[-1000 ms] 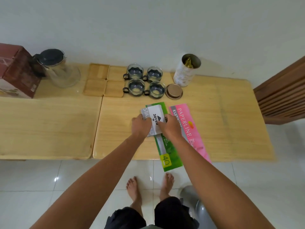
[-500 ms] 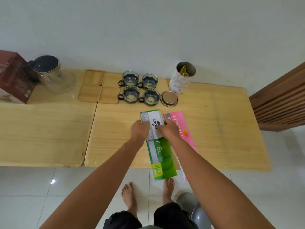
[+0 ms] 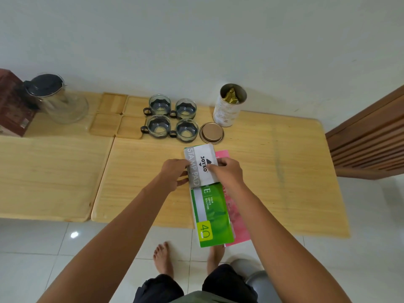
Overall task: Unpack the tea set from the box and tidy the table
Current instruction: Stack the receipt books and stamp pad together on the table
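1. I am looking down at the counter (image 3: 273,171), which is carrying everything.
2. The green paper pack (image 3: 213,217) and the pink paper pack (image 3: 237,221) are lying side by side, overhanging the near edge.
3. The box (image 3: 13,106) and glass teapot (image 3: 59,99) are standing far left.
4. The stamp pad box (image 3: 201,166) is resting on the green pack; my left hand (image 3: 175,176) and right hand (image 3: 227,173) are each clamping one side of it.
5. Four glass cups (image 3: 172,118) are sitting between the wooden coasters (image 3: 119,115) and the tin (image 3: 229,106).
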